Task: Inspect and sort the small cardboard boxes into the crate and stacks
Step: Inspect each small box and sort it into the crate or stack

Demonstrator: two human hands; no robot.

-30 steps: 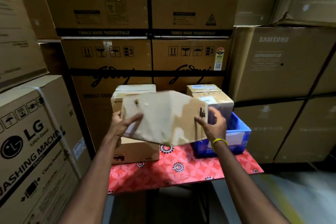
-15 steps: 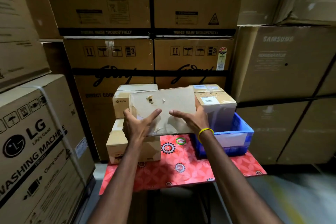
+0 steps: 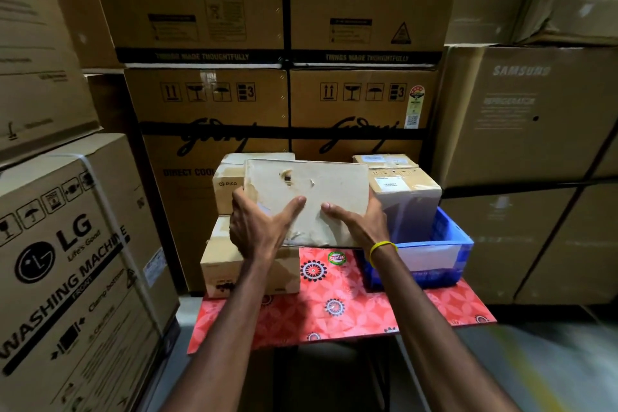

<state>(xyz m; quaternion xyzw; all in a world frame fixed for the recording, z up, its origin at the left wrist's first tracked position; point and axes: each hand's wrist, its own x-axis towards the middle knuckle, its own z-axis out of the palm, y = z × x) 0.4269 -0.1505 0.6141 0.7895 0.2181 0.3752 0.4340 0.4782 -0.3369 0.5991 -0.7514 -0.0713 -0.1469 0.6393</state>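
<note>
Left hand: grips the left edge of the worn box, thumb stretched across its near face.
Right hand: holds the lower right corner with the thumb on the near face; the fingers seem to wrap behind, hidden.
Worn box: upright between both hands, over the table.
Left of grip: stacked boxes, touching.
Right of grip: blue crate holding taped boxes.
</note>
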